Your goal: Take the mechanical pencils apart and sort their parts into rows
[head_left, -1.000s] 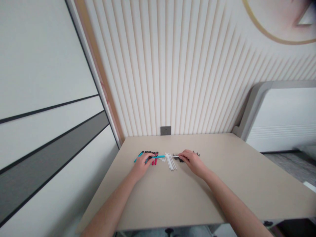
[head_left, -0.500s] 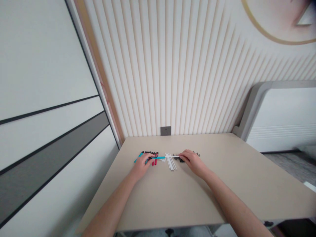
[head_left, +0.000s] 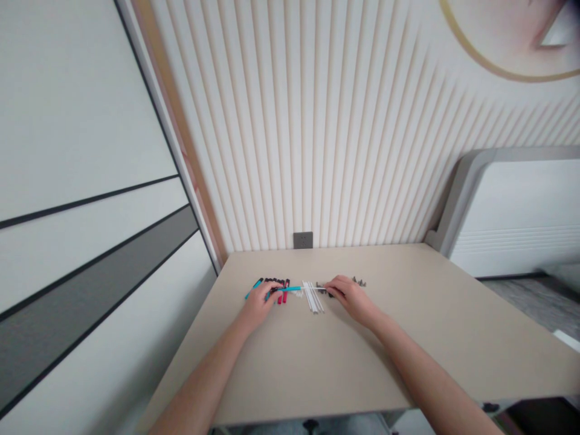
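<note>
My left hand [head_left: 259, 300] is closed on a blue pen barrel [head_left: 291, 289] with a black end, held level above the table. A thin white pen refill [head_left: 317, 288] runs from the barrel's right end to my right hand [head_left: 347, 294], whose fingers pinch it. How far the refill sits inside the barrel cannot be seen. Several loose white refills [head_left: 313, 300] lie side by side between my hands. Red pen barrels [head_left: 285, 296] with black ends lie by my left fingers, and another blue barrel [head_left: 254, 288] lies beyond that hand, partly covered.
Small dark parts [head_left: 360, 282] lie around and behind my right hand. Tiny white pieces [head_left: 298, 293] sit left of the refills. The beige table [head_left: 308, 362] meets a ribbed wall with a dark socket [head_left: 303, 240]. A white cabinet [head_left: 90, 290] stands at the left.
My right hand has shifted slightly left toward the blue barrel, and a little less of the refill shows between my hands. My left hand stays almost in place.
</note>
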### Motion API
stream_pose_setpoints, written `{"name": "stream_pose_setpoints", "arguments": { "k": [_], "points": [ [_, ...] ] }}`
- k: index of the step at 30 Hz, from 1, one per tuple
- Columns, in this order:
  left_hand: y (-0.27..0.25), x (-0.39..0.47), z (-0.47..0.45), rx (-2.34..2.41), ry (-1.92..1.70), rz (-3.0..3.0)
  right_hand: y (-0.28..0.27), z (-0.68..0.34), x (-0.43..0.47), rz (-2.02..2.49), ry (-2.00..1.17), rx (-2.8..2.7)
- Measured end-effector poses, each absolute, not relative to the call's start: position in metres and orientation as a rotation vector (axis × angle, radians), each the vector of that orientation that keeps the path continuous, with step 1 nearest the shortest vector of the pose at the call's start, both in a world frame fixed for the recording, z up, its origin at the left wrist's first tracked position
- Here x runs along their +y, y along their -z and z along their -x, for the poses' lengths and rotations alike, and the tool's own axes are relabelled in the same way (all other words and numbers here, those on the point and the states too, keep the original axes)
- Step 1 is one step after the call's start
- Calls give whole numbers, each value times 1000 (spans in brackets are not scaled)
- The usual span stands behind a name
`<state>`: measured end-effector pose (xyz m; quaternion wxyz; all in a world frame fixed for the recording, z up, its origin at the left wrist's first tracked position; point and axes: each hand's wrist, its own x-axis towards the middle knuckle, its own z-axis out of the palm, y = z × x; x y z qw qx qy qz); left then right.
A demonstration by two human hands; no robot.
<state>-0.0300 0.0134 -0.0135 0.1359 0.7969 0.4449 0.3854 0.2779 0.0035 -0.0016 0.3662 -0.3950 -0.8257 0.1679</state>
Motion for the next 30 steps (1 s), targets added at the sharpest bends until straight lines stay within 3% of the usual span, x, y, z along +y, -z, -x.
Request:
{"name": "stream_pose_setpoints", "arguments": {
  "k": [30],
  "points": [
    [5, 5, 19, 1264, -1053, -2160, 12, -241, -12, 968, -496, -1863]
  ]
}}
